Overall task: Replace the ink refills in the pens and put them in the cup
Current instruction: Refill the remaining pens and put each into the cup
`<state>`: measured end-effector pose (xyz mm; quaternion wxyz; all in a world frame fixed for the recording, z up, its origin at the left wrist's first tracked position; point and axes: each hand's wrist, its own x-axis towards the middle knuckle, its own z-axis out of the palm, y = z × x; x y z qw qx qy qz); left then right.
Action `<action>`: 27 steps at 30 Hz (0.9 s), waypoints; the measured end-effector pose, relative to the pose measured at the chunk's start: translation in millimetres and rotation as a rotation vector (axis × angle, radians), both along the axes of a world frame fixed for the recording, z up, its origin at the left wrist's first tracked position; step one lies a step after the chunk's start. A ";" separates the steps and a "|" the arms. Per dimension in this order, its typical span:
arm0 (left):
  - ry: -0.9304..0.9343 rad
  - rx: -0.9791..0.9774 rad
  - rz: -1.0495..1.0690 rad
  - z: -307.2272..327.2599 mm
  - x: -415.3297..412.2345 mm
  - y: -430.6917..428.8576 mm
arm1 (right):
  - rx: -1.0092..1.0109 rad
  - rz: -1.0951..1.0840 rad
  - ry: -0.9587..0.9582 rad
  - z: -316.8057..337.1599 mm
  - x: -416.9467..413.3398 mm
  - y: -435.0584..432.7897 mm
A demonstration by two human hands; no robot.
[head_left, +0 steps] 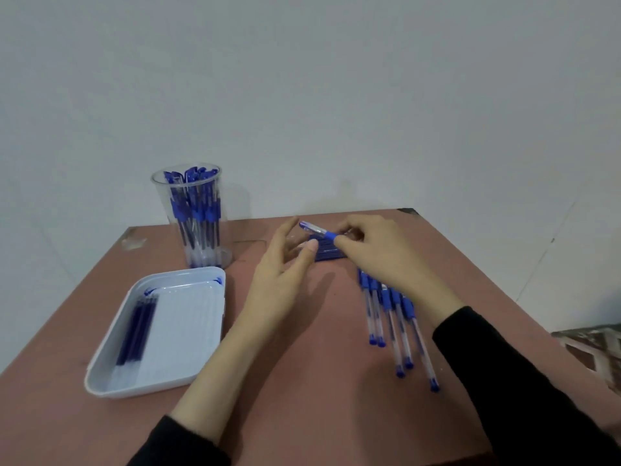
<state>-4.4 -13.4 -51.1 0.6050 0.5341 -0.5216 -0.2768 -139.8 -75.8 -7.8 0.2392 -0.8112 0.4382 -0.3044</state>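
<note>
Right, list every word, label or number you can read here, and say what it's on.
No text can be read.
Tray: two blue marks at its far rim, too blurred to read.
Refill pack: no legible print.
Pens in the cup, loose pens and the pen in the right hand: barrels too small to show any print.
</note>
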 end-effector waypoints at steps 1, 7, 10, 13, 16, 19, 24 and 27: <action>0.128 -0.021 -0.014 2.8 3.2 -0.6 | 0.006 0.047 -0.027 -2.5 8.1 1.4; 0.389 -0.070 0.042 10.2 24.3 -1.1 | -0.042 0.216 -0.256 -25.4 37.6 0.9; 0.396 -0.030 0.062 7.1 29.8 -2.2 | -0.115 0.166 -0.246 -35.1 45.7 -4.0; 0.408 -0.004 0.044 3.8 29.6 -2.6 | -0.181 0.133 -0.235 -41.8 46.8 -6.3; 0.417 0.013 0.038 2.1 29.0 -2.6 | -0.195 0.140 -0.268 -43.0 46.3 -5.7; 0.420 0.024 0.042 1.3 29.7 -2.7 | -0.197 0.136 -0.260 -41.5 46.0 -3.3; 0.432 0.045 0.036 0.4 29.9 -2.6 | -0.188 0.118 -0.237 -39.5 45.9 2.4; 0.438 0.036 0.033 1.1 30.5 -2.6 | -0.200 0.085 -0.231 -39.0 44.8 3.3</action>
